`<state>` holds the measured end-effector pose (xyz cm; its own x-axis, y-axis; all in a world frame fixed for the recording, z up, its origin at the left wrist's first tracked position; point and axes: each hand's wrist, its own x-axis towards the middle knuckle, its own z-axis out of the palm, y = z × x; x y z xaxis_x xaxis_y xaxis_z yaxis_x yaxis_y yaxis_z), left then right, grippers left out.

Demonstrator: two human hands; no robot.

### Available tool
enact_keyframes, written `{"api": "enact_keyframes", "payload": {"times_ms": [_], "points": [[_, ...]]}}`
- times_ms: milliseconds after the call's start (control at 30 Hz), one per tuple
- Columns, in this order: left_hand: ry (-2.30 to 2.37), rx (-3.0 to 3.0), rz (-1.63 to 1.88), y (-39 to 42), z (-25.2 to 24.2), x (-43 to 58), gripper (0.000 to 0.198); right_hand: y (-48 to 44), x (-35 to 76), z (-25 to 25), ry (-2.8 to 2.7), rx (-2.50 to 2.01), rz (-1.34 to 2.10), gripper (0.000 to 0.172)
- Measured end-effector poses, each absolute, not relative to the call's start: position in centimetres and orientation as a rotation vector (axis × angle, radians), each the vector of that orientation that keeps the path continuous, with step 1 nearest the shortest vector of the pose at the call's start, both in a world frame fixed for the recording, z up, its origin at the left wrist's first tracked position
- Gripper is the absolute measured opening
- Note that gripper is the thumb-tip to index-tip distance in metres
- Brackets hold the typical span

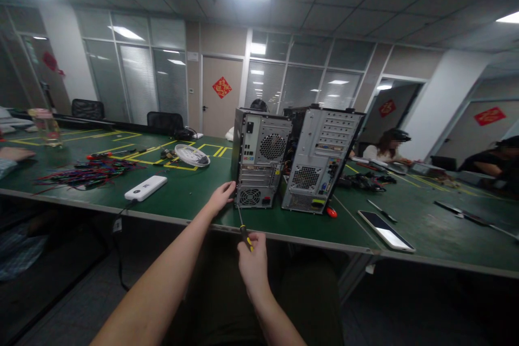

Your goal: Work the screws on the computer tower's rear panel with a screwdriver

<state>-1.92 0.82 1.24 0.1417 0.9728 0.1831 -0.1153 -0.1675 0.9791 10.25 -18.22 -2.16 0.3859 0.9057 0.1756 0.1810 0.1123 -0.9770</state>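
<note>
Two computer cases stand upright side by side with their backs toward me: the left computer case (259, 173) and the right computer case (308, 157). My left hand (222, 198) rests against the lower left edge of the left case, its fingers reaching along the side and partly hidden. Below the table edge, my right hand (253, 257) is closed round the black and yellow handle of a screwdriver (242, 225). The screwdriver's shaft points up to the bottom left corner of the left case; whether the tip sits in a screw is too small to tell.
On the green table (219, 173) lie a white power bank (146, 188) with a cable, a bundle of coloured wires (85, 174) and a white round cover (192, 155). A phone (385, 231) and black cables (365, 181) are right. People sit at the far right; another person's arm (16, 154) is left.
</note>
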Motion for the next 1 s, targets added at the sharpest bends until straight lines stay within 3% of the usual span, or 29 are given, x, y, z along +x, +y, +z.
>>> {"api": "enact_keyframes", "payload": {"times_ms": [100,233,333,633,833,1000], "points": [[0.933,1.327,1.268,0.9,1.2,-2.0,0.064,-19.1,10.7,-0.7,-1.420,-1.638,0.524,0.012],[0.936,1.322,1.266,0.9,1.2,-2.0,0.065,-19.7,10.3,0.9,-1.802,-1.991,0.125,0.022],[0.946,1.324,1.268,0.8,1.3,-2.0,0.065,-19.6,9.8,1.7,-1.908,-2.017,0.060,0.027],[0.952,1.332,1.271,0.6,1.4,-1.8,0.063,-18.5,10.6,0.2,-1.448,-1.626,0.598,0.005],[0.941,1.342,1.263,0.7,1.3,-1.8,0.068,-17.3,9.7,-2.2,-0.778,-1.084,1.201,0.043],[0.935,1.330,1.272,0.8,1.1,-1.9,0.068,-17.6,9.9,-1.7,-0.606,-0.842,1.399,0.049]]}}
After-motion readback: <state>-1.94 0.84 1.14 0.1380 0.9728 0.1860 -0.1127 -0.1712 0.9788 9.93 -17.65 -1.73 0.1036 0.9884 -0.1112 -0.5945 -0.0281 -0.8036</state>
